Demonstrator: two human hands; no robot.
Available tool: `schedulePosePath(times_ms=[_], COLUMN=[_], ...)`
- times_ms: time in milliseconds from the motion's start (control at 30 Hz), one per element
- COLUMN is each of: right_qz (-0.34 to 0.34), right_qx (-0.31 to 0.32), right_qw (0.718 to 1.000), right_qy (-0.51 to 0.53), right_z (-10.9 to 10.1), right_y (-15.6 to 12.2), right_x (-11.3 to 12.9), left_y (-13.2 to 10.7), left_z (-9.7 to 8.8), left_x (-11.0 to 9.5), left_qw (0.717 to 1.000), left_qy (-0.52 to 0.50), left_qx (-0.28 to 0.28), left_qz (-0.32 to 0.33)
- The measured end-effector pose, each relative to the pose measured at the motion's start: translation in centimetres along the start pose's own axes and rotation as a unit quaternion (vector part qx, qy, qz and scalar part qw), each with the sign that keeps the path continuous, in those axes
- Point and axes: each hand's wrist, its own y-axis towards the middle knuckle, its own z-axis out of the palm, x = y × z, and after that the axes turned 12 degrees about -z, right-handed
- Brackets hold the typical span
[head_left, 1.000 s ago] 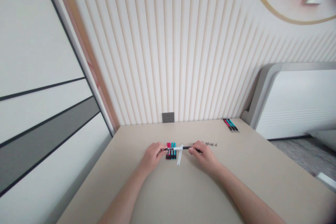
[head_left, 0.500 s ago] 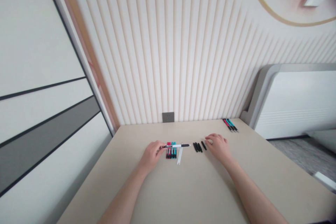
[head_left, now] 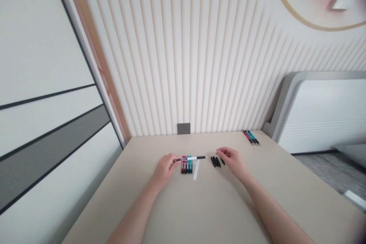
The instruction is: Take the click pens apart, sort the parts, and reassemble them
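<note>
- Pinching a slim white-and-black pen (head_left: pixel 191 158) between thumb and fingers, the left hand (head_left: pixel 164 164) grips it firmly near one end, and the pen lies level across the top of a tight row of red and teal markers (head_left: pixel 186 165)
- From the head camera, the pen's dark tip points toward the right hand (head_left: pixel 233 161), and the pen seems to be in the air just over the markers, though I cannot tell whether it touches them
- A light pinch close to the end of a pen this thin seems the steadier hold, with the barrel kept level and clear of the row beneath
- The right hand holds no visible object: its fingertips (head_left: pixel 219 151) are drawn together just above four short black pieces (head_left: pixel 216 162), but something very small could be hidden between them
- Those black pieces, possibly caps or pen parts, lie side by side on the table, slightly fanned, with the nearest almost under the right hand
- A narrow white strip (head_left: pixel 196 170) lies just right of the markers, under the pen's span
- The beige table (head_left: pixel 206 207) also carries a small group of red, teal and black pens (head_left: pixel 251 137) at its far right corner, well apart from both hands
</note>
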Motion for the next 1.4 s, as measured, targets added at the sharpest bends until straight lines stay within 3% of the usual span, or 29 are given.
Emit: schedulePosePath(times_ms=[133,467,767,1100,1400], right_qz=[0.016,0.019,0.026,0.015,-0.031], right_qx=[0.023,0.015,0.047,0.059,0.104], right_qw=[0.992,0.984,0.974,0.983,0.993], right_qy=[0.123,0.177,0.218,0.172,0.043], right_z=[1.7,2.2,3.0,3.3,3.8], right_y=[-0.6,-1.1,-1.6,-1.7,-2.2], right_x=[0.9,2.3,2.4,2.0,2.2], left_y=[0.0,0.1,0.1,0.1,-0.1], left_z=[-0.2,0.1,0.1,0.0,0.3], left_x=[-0.1,0.0,-0.3,-0.6,-0.7], left_qw=[1.0,1.0,0.999,0.998,0.998], left_qy=[-0.008,-0.031,-0.05,-0.062,-0.059], left_qx=[-0.007,-0.002,-0.009,0.0,0.029], left_qz=[-0.006,0.0,0.014,0.006,-0.002])
